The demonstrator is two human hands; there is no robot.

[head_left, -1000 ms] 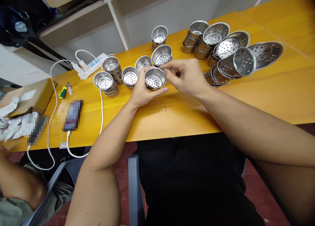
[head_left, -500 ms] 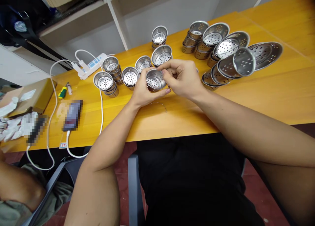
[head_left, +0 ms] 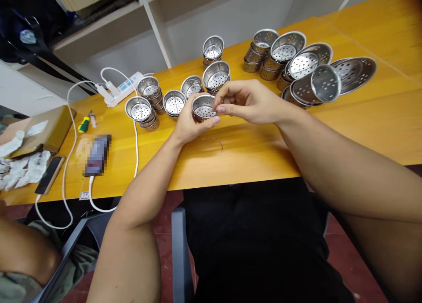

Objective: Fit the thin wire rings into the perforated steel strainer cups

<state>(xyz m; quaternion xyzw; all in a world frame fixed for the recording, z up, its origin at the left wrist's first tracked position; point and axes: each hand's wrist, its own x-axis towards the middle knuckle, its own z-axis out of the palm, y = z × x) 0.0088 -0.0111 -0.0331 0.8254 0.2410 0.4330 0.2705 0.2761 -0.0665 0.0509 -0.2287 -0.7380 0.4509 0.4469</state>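
Observation:
My left hand is wrapped round a perforated metal strainer cup, its open mouth tilted up toward me. At the cup's right rim is my right hand, thumb and forefinger drawn together in a pinch; whatever is between those fingertips is too small to make out. A thin curved wire lies on the table just below the cup. Close behind stand more strainer cups, among them a single-looking one to the left and a taller stack at the back.
Stacked strainer cups stand on the right, some leaning over. To the left lie a plugged-in phone, a power strip, white cables, a green-handled screwdriver and a cardboard box. Another person's arm shows at lower left.
The held cup and my left hand have shifted slightly left. My right hand has turned, its thumb now stretched lower along the cup's right rim.

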